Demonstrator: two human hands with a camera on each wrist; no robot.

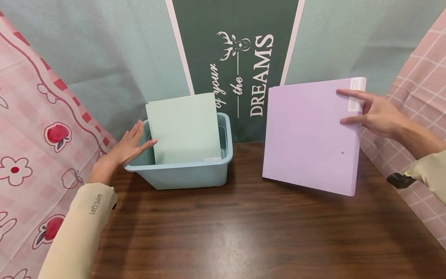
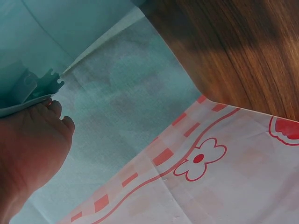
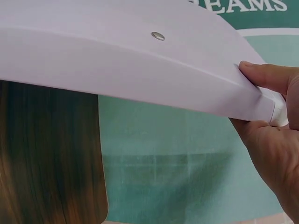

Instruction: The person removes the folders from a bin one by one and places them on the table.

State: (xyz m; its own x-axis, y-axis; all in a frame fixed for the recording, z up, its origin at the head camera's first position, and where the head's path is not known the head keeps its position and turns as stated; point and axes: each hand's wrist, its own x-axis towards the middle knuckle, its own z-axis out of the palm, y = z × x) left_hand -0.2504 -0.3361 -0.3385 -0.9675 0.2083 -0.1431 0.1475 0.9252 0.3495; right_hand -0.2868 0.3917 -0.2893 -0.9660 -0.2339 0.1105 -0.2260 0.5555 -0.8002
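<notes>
My right hand (image 1: 378,114) grips a purple file folder (image 1: 310,135) by its upper right edge, fingers spread on the front face. The folder stands tilted above the wooden table, a white label near its top corner. In the right wrist view the thumb lies on one face of the folder (image 3: 201,70) and the other fingers pass beneath its thick edge. My left hand (image 1: 127,149) rests at the left rim of a blue plastic bin (image 1: 188,176), fingers extended and thumb reaching over the inside. A pale green file folder (image 1: 184,130) stands leaning in the bin.
A brown wooden table (image 1: 226,232) lies below. A grey-green backdrop (image 1: 240,23) with white lettering and a deer head hangs behind. Pink patterned cloth (image 1: 31,135) borders the left, and pink checked cloth (image 1: 425,89) the right.
</notes>
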